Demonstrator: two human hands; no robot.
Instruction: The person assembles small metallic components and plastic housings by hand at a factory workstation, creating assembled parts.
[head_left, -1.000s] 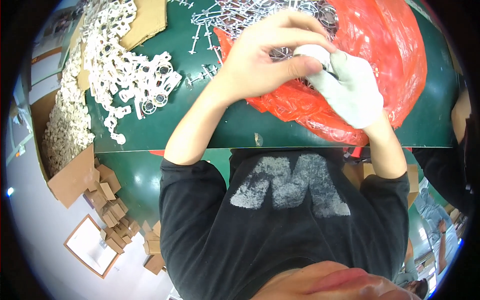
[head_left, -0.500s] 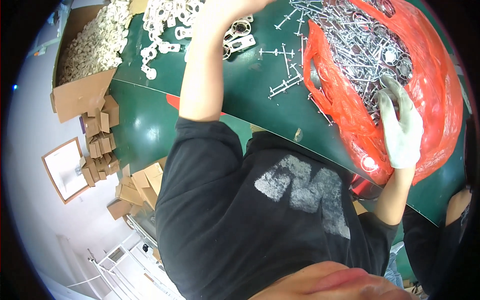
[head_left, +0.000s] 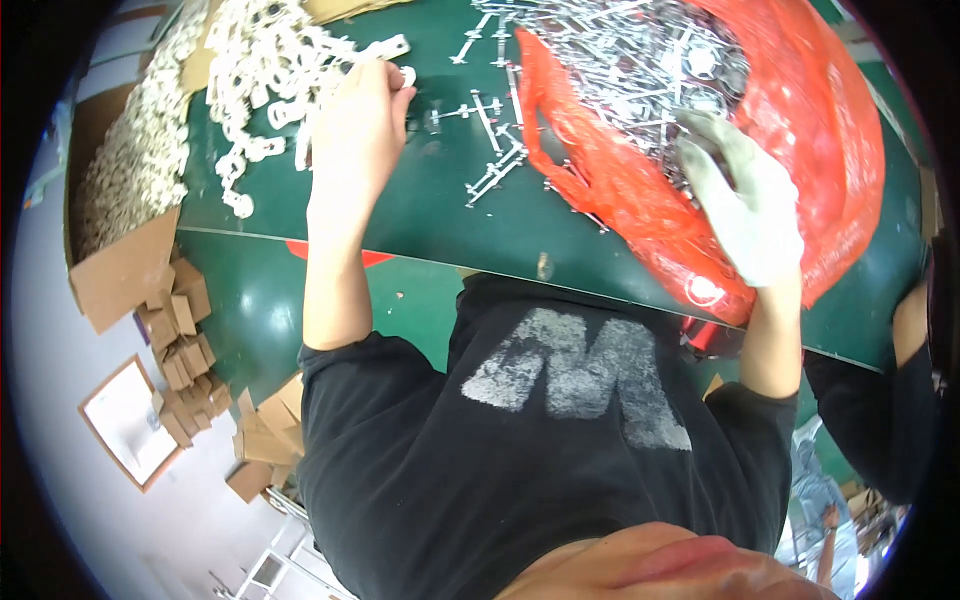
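Note:
My left hand [head_left: 358, 125] is bare and reaches over the green table to the near right side of a pile of white plastic parts [head_left: 265, 55]. Its thumb and fingers are pressed together; a white rounded end shows beside the fingertips, but I cannot tell if it is held. On the right, my right hand [head_left: 745, 200] wears a pale glove and rests at the mouth of a red plastic bag [head_left: 825, 130]. Thumb and fingers are curved and apart, the tips close to a heap of thin metal rods [head_left: 620, 60] inside. Nothing shows between them.
Several loose metal rods [head_left: 490, 120] lie on the green table [head_left: 430, 210] between both hands. A cardboard box [head_left: 125, 270] full of white parts stands at the left, with small cartons [head_left: 180, 350] below it. Another person's dark sleeve [head_left: 870, 420] shows at the right edge.
My left hand has come nearer from the far edge to the white parts, and its fingers now show. The whole view has shifted. My gloved hand stays at the bag's heap.

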